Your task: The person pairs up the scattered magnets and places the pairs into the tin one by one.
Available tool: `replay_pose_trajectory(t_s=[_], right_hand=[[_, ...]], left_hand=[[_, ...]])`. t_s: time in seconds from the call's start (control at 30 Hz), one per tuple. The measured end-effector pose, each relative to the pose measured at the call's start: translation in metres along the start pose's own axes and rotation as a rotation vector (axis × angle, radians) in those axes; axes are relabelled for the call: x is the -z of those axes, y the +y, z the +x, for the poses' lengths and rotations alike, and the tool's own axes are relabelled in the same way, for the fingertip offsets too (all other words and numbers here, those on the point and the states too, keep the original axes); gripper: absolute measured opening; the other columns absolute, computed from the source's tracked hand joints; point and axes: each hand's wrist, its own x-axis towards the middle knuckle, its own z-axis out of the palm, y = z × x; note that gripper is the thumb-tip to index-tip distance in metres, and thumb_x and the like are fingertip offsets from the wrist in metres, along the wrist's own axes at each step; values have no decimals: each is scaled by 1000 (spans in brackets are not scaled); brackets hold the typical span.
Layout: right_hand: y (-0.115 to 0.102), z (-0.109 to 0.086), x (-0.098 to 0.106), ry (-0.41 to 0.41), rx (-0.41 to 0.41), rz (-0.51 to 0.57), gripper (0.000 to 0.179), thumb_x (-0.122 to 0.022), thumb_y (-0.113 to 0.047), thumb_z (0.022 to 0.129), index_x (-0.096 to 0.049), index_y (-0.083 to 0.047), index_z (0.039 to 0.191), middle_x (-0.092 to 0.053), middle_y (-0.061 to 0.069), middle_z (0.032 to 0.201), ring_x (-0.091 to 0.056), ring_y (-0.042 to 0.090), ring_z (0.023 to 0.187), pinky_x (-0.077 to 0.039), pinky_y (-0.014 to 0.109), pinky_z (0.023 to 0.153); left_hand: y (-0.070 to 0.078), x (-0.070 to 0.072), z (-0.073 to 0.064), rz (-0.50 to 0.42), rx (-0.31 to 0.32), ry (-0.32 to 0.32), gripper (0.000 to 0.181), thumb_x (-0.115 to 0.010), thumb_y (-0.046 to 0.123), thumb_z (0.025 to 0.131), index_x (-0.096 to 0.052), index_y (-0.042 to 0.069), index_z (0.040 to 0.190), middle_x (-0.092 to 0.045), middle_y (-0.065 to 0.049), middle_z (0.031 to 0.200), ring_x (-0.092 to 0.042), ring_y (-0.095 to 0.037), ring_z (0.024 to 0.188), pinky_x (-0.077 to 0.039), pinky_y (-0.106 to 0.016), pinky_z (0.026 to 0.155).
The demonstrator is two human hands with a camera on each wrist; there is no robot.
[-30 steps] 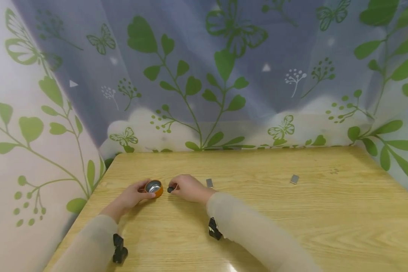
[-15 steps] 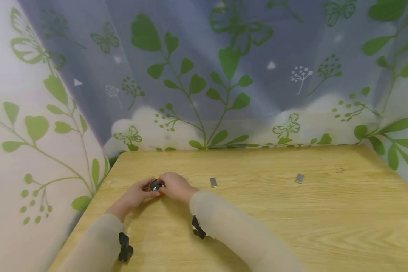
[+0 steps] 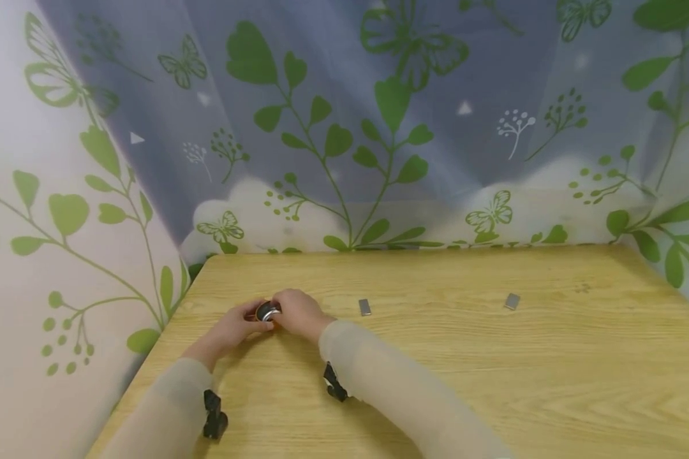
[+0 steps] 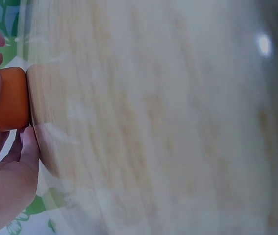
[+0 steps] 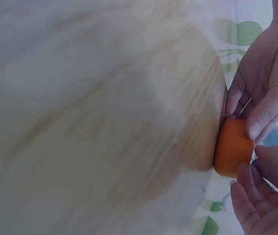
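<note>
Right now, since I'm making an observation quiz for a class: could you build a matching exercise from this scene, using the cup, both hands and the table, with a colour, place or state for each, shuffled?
Column one:
1. Cup
2. Left hand
3. Right hand
4. Table

Column two:
A. Has its fingers at the cup's right side
B. Bears two small grey pieces
C. Orange on the outside
D. Grips the cup from the left

Right pairs: 1-C, 2-D, 3-A, 4-B.

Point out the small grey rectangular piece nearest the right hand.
The left grey piece, a short gap from the right hand; the right grey piece lies much farther off.
</note>
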Motion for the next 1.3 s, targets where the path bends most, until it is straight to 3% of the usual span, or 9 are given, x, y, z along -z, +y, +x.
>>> replay_pose_trajectory(t_s=[0.17,0.37,0.53,0.73,0.87,1.0,1.3], right_hand=[[13,-13,10,-3,53,38,21,-63,-19,90,-67,-8,107,-65,2,105,-58,15,100,-46,26,86],[41,-39,32,-26,71,24,25,-61,-17,92,-64,-6,113,-63,4,109,-58,17,101,-46,28,86],[71,-67,52,-25,58,59,25,-61,-14,91,-64,-3,113,-64,8,108,-60,21,99,-47,33,84],[106,-95,73,6,-15,117,24,-62,-12,90,-64,-2,112,-64,8,105,-61,20,89,-50,34,77],[127,-113,85,9,-66,116,27,-61,-14,91,-63,-2,115,-63,9,107,-60,20,89,-50,34,76],[148,-130,95,19,-97,90,29,-61,-15,91,-62,-1,116,-63,10,110,-60,20,88,-50,35,75],[204,-163,118,-3,-133,28,30,-59,-14,92,-61,3,117,-62,15,109,-60,25,89,-50,39,75]], left_hand=[[3,-1,1,4,-7,-15,69,-67,12,87,-29,-8,141,-39,-30,135,-43,-41,119,-39,-44,96],[8,1,6,80,1,-23,73,-69,14,86,-28,-9,141,-42,-30,132,-42,-43,120,-36,-49,98],[18,0,8,222,17,-17,81,-72,19,83,-24,-6,143,-35,-33,137,-35,-46,124,-33,-53,99],[37,-5,7,517,-102,65,79,-74,23,81,-31,-5,141,-31,-35,138,-29,-52,124,-30,-60,98],[48,-20,6,629,-200,98,71,-73,23,81,-39,-4,137,-34,-33,136,-30,-52,123,-30,-61,97],[57,-40,8,659,-278,119,63,-73,22,82,-46,-1,134,-34,-30,138,-29,-50,125,-28,-60,99],[77,-82,20,635,-337,117,48,-72,20,83,-56,4,125,-39,-22,138,-33,-42,126,-33,-55,99]])
